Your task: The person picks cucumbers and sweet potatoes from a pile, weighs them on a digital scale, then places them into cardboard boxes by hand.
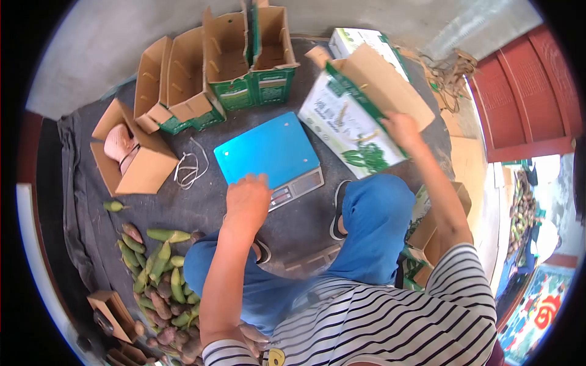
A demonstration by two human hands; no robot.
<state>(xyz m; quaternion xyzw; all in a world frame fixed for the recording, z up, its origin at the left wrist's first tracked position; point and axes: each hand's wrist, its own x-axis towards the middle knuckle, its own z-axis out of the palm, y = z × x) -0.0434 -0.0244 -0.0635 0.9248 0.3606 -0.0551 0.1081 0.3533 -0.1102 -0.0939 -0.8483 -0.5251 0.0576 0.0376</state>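
While the right hand is closed on the upper edge of a printed box, the left hand is at the near left part of a blue scale. The box, white and green, stands tilted right of the frame's centre, with its brown flap raised. The left fingers are bent, but I cannot tell whether they are pressed together or whether they touch the plate. This hand hides one part of the scale's front; the display side remains visible to its right.

Behind the printed box, at the top of the frame, is another white box, which is partly covered by it. Four open cartons form a row in the upper left, just beyond the scale. Below them, a small carton contains a pink object, and a white cord lies between this carton and the scale. In the lower left is a pile of green and purplish vegetables, partly blocked by the left forearm. One green vegetable lies apart, near the small carton. Tangled strands lie at the upper right, beside a red panel.
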